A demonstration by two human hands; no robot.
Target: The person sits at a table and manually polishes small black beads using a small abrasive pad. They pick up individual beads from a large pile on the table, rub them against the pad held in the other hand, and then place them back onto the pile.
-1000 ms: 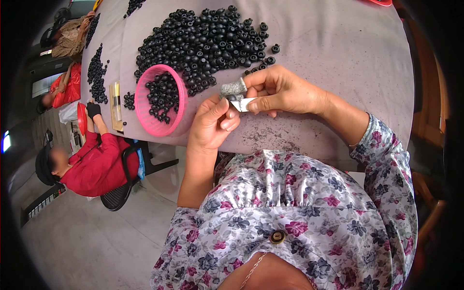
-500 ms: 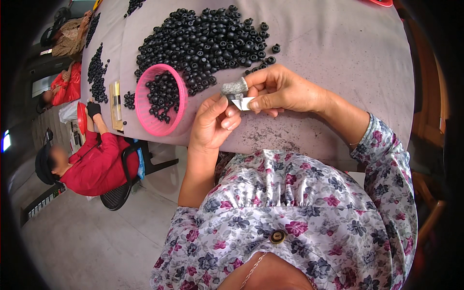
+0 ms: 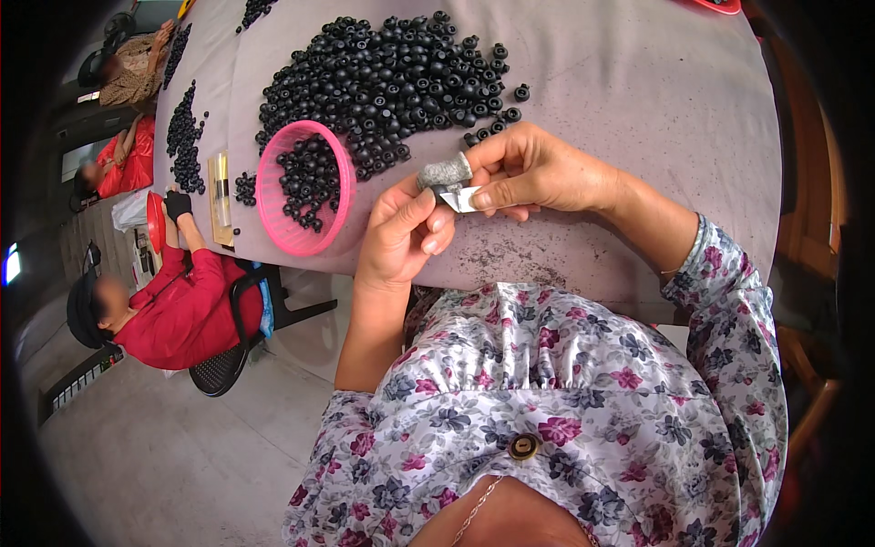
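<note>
My right hand [image 3: 533, 171] pinches a small silvery blade-like piece [image 3: 461, 198] between thumb and fingers; its forefinger wears a grey woven finger cot [image 3: 445, 170]. My left hand [image 3: 401, 232] is closed right against it, fingertips touching the same piece; whether it holds a small part is hidden. Both hands hover over the near edge of the grey table [image 3: 638, 100]. A big heap of small black rubber caps [image 3: 392, 77] lies just beyond them. A pink round basket [image 3: 273, 196] holding several black caps stands to the left of my left hand.
A person in a red top [image 3: 178, 305] sits at the table's left side on a black chair [image 3: 228, 360], with a red dish [image 3: 153, 223] and a yellowish strip [image 3: 219, 196] nearby. Further caps [image 3: 185, 137] lie there. Another seated person [image 3: 128, 68] is farther back.
</note>
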